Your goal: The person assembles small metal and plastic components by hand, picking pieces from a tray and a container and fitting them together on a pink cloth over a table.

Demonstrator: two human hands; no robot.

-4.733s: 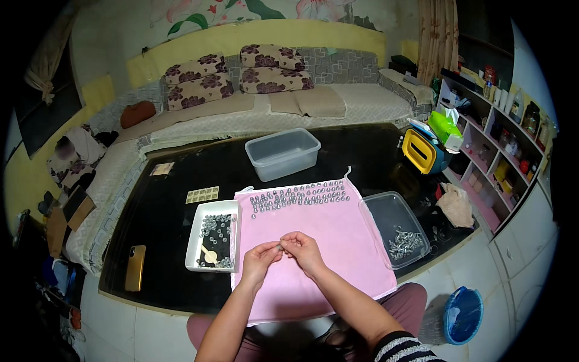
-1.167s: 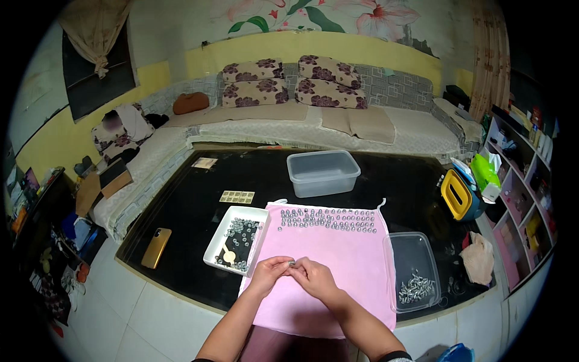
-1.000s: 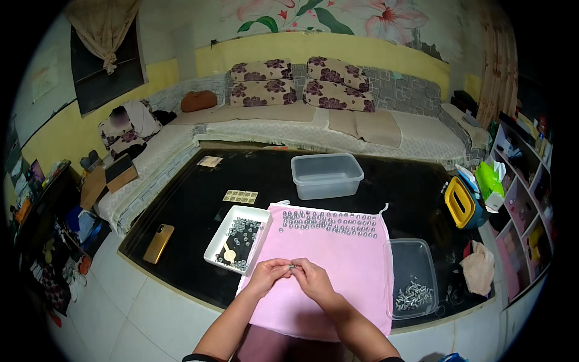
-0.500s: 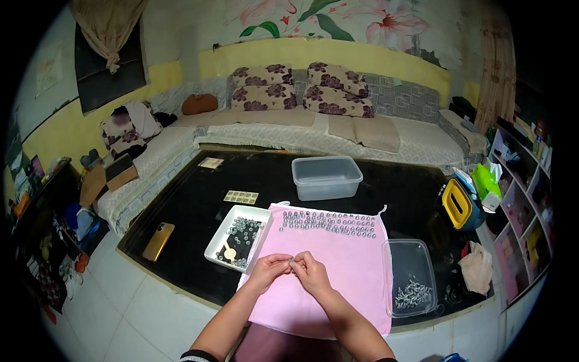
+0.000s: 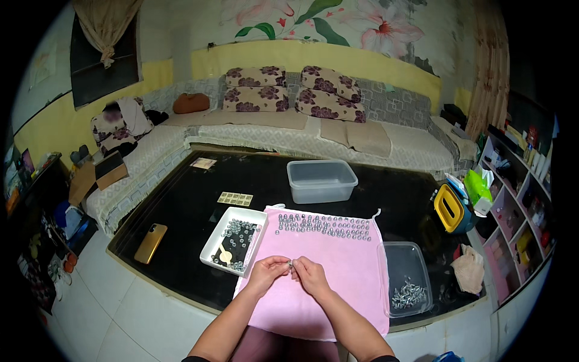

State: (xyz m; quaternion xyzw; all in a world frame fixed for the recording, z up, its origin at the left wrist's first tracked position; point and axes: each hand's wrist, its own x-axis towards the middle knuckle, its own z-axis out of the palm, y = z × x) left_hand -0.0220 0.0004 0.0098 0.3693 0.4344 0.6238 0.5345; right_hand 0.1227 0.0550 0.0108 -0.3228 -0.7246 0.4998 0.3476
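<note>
Cream and grey, a long patterned corner sofa [image 5: 265, 136] spans the upper part of the frame. Below it a glossy black table [image 5: 181, 199] fills the middle, and over its lower edge lies a square pink cloth [image 5: 338, 283] with white corner ties. Beyond the cloth, at upper centre, stands a translucent rectangular plastic tub [image 5: 322, 184]. A white rectangular tray [image 5: 205, 258] sits left of centre, by the cloth's left edge; a shallow clear plastic tray [image 5: 398, 256] sits at lower right, by the opposite edge.

Over the lower middle of the cloth, the left hand [image 5: 269, 274] and the right hand [image 5: 310, 279] meet at the fingertips, both pinching one small silvery piece [image 5: 291, 263]. Whether it is single or two parts joined is too small to tell. The step in hand looks like close fingertip work on that piece; the next move seems to call for a steady pinch from both sides, since so little of it sticks out to hold.

A gold phone [image 5: 151, 244] lies at left on the bare table, and a pale round-bowled spoon [image 5: 225, 256] rests inside the white tray. Smallest are the loose parts: silver domed pieces [image 5: 325, 226] in rows along the cloth's top, slim silver pieces [image 5: 410, 294] heaped in the clear tray, and glassy round pieces [image 5: 241, 228] scattered in the white one.
</note>
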